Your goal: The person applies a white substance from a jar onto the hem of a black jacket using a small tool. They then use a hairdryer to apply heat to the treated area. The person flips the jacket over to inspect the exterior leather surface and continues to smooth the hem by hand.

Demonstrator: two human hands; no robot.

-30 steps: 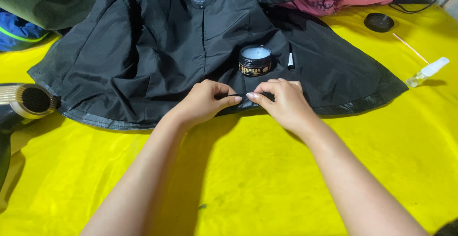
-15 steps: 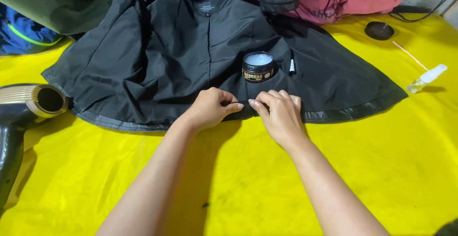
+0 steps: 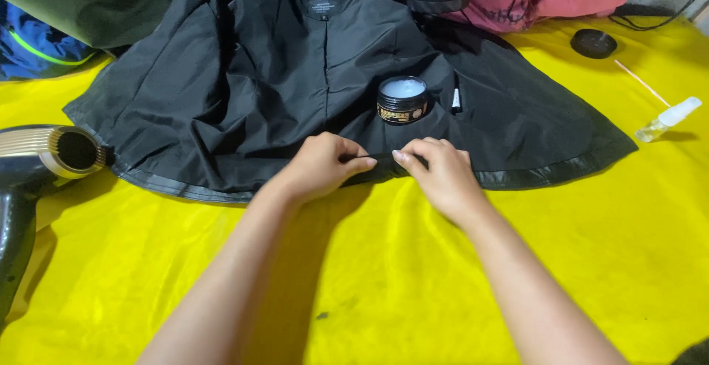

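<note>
Black, slightly glossy fabric is what both bare hands are working on: the left hand and the right hand sit close together at the near hem of a wide black cape-like garment spread flat, fingertips curled in and pinched shut on the hem's edge, with a thin dark strand or fold running between them; whether it is thread or just a crease I cannot tell. Just beyond the hands, resting on the garment, stands a small round black jar with a pale cream inside, lid off, and beside it a slim dark pen-like stick. The garment looks fully laid out, collar at the far side, its shiny hem band curving away to either side of the hands; judging from this, the handling is confined to the middle of the hem and the rest of the band appears untouched. Left of the garment lies a black and gold hair dryer, its barrel touching or nearly touching the hem. Right of the garment, well apart, are a small clear spray bottle, a thin wooden stick and a round black lid. A yellow plastic sheet lies under it all, bare on the near side of the hem, so both forearms have open room.
</note>
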